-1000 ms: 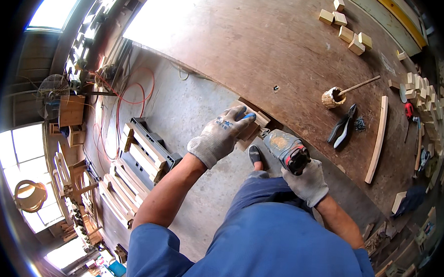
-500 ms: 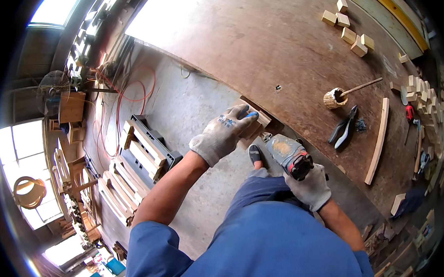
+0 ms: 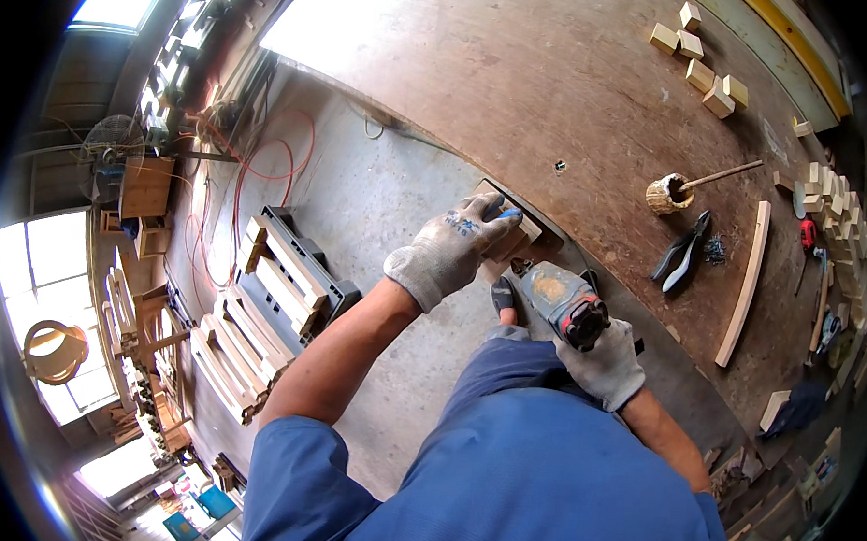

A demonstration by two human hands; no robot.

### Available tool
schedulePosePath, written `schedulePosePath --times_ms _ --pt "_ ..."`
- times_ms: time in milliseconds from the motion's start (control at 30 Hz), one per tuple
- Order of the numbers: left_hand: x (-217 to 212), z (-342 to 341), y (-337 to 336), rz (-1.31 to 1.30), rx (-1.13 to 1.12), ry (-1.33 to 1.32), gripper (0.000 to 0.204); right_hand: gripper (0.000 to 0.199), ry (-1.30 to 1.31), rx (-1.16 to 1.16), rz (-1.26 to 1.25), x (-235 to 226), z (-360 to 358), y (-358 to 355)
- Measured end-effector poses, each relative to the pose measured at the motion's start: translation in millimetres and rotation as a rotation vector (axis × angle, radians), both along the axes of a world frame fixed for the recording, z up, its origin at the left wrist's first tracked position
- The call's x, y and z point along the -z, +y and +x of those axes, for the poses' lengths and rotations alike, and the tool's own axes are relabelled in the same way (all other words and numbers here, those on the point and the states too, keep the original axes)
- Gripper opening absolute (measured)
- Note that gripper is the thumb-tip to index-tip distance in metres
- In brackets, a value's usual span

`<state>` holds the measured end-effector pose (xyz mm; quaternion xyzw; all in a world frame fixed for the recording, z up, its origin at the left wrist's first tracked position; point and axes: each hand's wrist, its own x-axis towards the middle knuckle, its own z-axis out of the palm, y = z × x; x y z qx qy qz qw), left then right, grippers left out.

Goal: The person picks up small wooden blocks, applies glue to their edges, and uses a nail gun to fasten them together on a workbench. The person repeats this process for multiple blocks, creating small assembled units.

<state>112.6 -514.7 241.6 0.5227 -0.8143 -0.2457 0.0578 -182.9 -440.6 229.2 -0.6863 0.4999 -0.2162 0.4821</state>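
We keep our left hand (image 3: pixel 451 249) clamped on the block (image 3: pixel 508 247) at the bench (image 3: pixel 577 93) edge, right hand (image 3: pixel 605 363) gripping the grinder (image 3: pixel 560 300), fingers clear of the disc.

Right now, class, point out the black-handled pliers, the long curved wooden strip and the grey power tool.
black-handled pliers (image 3: pixel 681 254), head view, on the handles.
long curved wooden strip (image 3: pixel 745 284), head view, mid-length.
grey power tool (image 3: pixel 560 300), head view, on its body.

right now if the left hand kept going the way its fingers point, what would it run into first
The left hand already presses on a small wooden piece at the workbench edge. Pushed on, it would probably slide over bare benchtop toward the small dark bit; depth is unclear.
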Motion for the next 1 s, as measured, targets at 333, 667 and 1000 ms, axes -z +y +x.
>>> schedulePosePath --times_ms 333,667,1000 --pt "-3.2 -2.3 -1.3 0.034 -0.021 -0.006 0.056 0.032 0.005 -0.008 0.002 -3.9 2.9 -2.2" --pt "-3.9 -2.5 -1.5 0.031 -0.022 -0.012 0.055 0.033 0.046 -0.021 -0.002 -4.0 3.7 -2.0" --pt "-2.6 -2.0 -1.2 0.024 -0.017 -0.015 0.055 0.033 0.054 -0.017 0.002 -4.1 4.9 -1.5"
